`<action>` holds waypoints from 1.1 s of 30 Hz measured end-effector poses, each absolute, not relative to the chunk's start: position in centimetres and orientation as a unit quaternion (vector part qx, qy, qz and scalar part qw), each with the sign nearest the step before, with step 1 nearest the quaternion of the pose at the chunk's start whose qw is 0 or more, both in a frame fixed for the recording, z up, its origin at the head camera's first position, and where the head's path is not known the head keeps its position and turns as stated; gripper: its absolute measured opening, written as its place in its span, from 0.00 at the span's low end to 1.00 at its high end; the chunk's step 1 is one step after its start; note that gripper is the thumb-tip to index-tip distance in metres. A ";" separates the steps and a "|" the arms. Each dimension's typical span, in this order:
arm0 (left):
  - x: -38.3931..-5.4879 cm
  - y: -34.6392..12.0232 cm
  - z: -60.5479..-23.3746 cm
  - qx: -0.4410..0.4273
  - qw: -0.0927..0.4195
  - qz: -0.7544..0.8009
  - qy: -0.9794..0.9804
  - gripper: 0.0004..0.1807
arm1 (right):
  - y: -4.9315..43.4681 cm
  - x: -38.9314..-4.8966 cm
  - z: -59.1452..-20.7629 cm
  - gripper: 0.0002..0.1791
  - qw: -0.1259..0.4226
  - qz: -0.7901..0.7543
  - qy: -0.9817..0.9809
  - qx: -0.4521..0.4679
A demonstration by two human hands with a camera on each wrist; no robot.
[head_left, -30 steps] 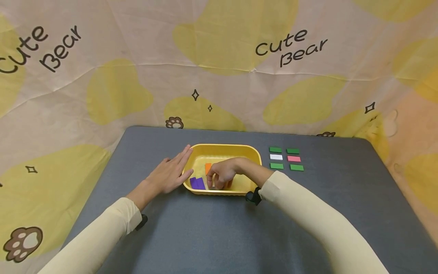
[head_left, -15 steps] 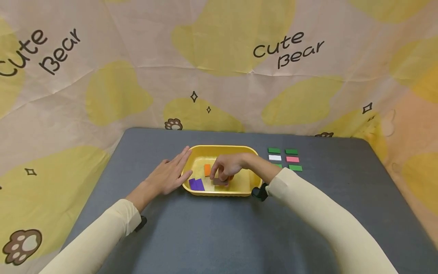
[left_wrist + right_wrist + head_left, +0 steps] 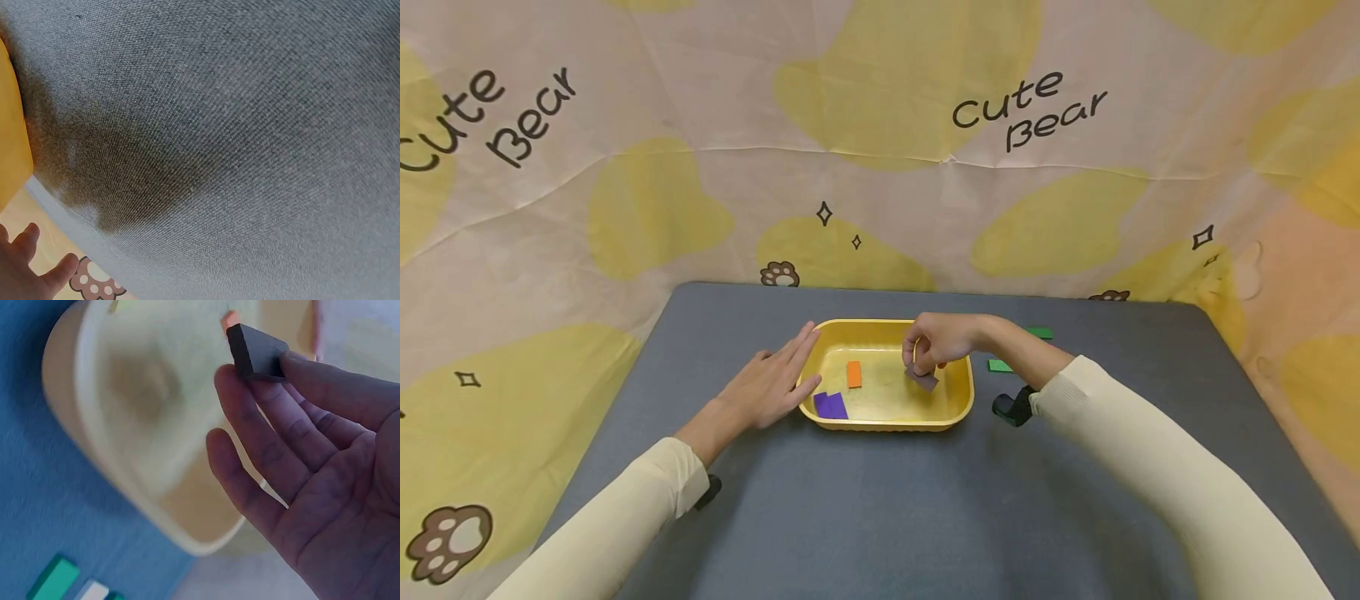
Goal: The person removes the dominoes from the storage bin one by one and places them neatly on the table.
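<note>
Between thumb and fingers, my right hand (image 3: pixel 946 337) pinches a dark brown rectangular block (image 3: pixel 922 379). It is held over the right part of the yellow tray (image 3: pixel 883 425); the right wrist view shows the same block (image 3: pixel 261 355) tilted at the fingertips. My left hand (image 3: pixel 771 383) lies with straight fingers at the tray's left rim. Inside the tray are an orange block (image 3: pixel 854 374) and, at the front left corner, purple blocks (image 3: pixel 831 406) that overlap or touch.
Right of the tray, green blocks (image 3: pixel 999 365) show on the grey table (image 3: pixel 880 517), partly hidden by my right forearm. A white block (image 3: pixel 92 590) appears there in the right wrist view. A printed cloth (image 3: pixel 880 100) hangs behind the table.
My right hand has picked the brown block up from the tray's front and carried it right and up. Its forearm now covers several of the blocks on the table. The left hand stays put.
</note>
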State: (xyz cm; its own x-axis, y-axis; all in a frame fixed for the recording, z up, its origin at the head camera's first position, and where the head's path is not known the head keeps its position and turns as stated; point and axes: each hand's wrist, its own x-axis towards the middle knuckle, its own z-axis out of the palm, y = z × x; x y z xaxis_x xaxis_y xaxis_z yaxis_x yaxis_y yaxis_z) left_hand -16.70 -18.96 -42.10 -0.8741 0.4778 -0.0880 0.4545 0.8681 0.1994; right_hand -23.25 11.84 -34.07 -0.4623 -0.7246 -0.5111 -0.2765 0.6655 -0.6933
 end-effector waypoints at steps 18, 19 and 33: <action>-16.7 -19.0 -42.3 0.241 0.067 0.085 0.964 0.43 | 18.3 -24.5 -32.2 0.17 0.377 -0.290 0.832 -0.287; -16.7 -19.0 -42.4 0.242 0.066 0.084 0.964 0.43 | 18.7 -24.5 -32.2 0.17 0.372 -0.288 0.834 -0.288; -16.9 -19.0 -42.4 0.243 0.066 0.085 0.964 0.43 | 23.7 -24.3 -33.1 0.11 0.351 -0.317 0.844 -0.254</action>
State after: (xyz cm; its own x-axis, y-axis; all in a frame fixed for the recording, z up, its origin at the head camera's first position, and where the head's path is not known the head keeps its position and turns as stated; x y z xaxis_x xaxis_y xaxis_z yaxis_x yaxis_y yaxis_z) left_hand -16.87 -19.02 -42.41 -0.8737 0.4789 -0.0851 0.4566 0.8679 0.1958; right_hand -24.34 23.72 -33.14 -0.6244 -0.6510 -0.4317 -0.2052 0.6700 -0.7135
